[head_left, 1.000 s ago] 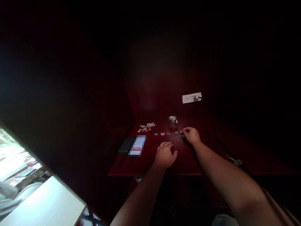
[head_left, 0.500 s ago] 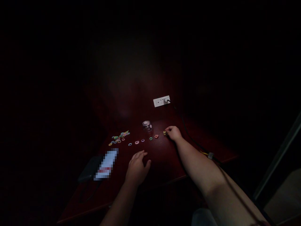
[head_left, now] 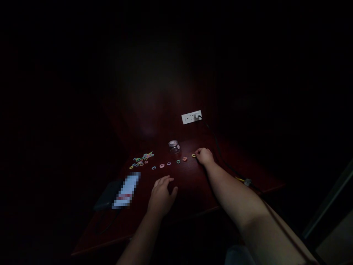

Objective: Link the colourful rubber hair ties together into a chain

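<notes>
A spaced row of small coloured hair ties crosses the dark red table (head_left: 190, 187): a blue one (head_left: 153, 168), a pink one (head_left: 162, 166), a purple one (head_left: 168, 163), a green one (head_left: 178, 161), an orange-red one (head_left: 185, 159) and a yellow one (head_left: 193, 155) at the right end. My right hand (head_left: 204, 156) has its fingertips pinched at the yellow hair tie's right edge. Nearer to me, my left hand (head_left: 162, 195) rests with fingers apart and holds nothing. A loose pile of hair ties (head_left: 143, 158) lies to the left.
Behind the row stands a clear lidded jar (head_left: 174, 147). A phone with a lit, blurred screen (head_left: 127, 190) leans by a dark box-like object (head_left: 108, 195) at left. A white wall socket (head_left: 191, 117) feeds a black cable (head_left: 217, 145) running down the right side.
The view has shifted slightly. My right hand stays at the yellow hair tie, whose ring now looks flatter on the table. My left hand has hardly moved.
</notes>
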Tool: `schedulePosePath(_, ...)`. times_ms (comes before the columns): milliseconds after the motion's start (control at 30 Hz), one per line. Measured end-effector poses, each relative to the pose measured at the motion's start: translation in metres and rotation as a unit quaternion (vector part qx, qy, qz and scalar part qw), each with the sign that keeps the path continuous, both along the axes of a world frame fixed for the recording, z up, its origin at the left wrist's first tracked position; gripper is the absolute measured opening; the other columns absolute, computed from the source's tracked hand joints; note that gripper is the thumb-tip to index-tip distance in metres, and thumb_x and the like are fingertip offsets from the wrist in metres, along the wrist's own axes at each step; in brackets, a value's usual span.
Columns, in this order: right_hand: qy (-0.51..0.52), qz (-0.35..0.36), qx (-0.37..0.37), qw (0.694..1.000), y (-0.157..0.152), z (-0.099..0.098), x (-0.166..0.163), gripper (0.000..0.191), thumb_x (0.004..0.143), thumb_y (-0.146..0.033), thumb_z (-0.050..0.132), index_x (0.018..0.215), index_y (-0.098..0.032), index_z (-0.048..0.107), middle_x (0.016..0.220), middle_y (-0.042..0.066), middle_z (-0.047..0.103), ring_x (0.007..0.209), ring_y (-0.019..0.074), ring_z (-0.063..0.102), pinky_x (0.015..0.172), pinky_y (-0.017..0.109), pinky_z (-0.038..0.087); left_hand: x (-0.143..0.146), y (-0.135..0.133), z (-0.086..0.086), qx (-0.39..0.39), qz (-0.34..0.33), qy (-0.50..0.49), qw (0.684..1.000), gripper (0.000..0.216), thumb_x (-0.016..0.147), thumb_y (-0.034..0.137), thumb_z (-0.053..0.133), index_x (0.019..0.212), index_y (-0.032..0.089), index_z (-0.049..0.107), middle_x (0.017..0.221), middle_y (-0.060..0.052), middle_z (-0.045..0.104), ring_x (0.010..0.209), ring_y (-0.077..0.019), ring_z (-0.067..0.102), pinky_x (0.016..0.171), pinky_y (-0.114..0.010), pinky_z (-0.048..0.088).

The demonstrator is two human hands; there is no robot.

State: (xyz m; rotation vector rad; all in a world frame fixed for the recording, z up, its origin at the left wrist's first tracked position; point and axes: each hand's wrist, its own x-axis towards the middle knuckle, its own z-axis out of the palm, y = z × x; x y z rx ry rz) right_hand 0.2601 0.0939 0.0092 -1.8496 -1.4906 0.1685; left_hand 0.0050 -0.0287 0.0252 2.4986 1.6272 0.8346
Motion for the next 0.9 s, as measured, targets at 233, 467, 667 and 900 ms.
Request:
schedulePosePath(233, -0.085, 0.067, 0.025, 0.994, -0.008, 0.004, -0.010, 0.022, 0.078, -0.029, 0.053, 0.095, -0.029, 0.068, 0.107, 0.005, 0.062, 0.096, 0.0244, 0.047, 0.084, 0.037, 0.034, 0.003, -0.004, 0.003, -0.020, 0.004, -0.019, 1.000, 0.031, 0.075, 0.031, 0.054, 0.105, 0.022, 0.058, 0.119, -0.006, 0.052, 0.113, -0.0234, 0.042, 0.097, -0.038, 0.033)
schedulePosePath(467, -0.163, 0.076, 0.007, 0.984, -0.001, -0.003, -0.008, 0.022, 0.075, -0.032, 0.054, 0.087, -0.025, 0.070, 0.099, 0.011, 0.062, 0.090, 0.0267, 0.050, 0.076, 0.039, 0.037, 0.004, -0.011, 0.003, -0.021, -0.001, -0.076, 0.997, 0.032, 0.072, 0.033, 0.057, 0.102, 0.021, 0.059, 0.116, -0.007, 0.053, 0.110, -0.0256, 0.042, 0.097, -0.040, 0.032)
schedulePosePath(667, -0.205, 0.080, 0.043, 0.975, 0.009, -0.014, -0.002, 0.022, 0.073, -0.034, 0.055, 0.085, -0.023, 0.070, 0.096, 0.015, 0.061, 0.084, 0.0297, 0.051, 0.065, 0.041, 0.035, 0.005, -0.012, 0.000, -0.015, 0.004, -0.074, 0.997, 0.033, 0.071, 0.035, 0.056, 0.101, 0.022, 0.059, 0.116, -0.008, 0.052, 0.110, -0.0271, 0.041, 0.095, -0.042, 0.033)
schedulePosePath(900, -0.174, 0.039, 0.063, 0.982, 0.006, -0.002, -0.023, 0.036, 0.066, -0.035, 0.060, 0.099, -0.021, 0.064, 0.098, 0.016, 0.059, 0.087, 0.0310, 0.052, 0.068, 0.041, 0.037, 0.006, -0.013, 0.001, -0.018, -0.009, -0.075, 0.997, 0.037, 0.071, 0.037, 0.057, 0.105, 0.023, 0.057, 0.119, -0.008, 0.049, 0.113, -0.0275, 0.038, 0.096, -0.044, 0.033)
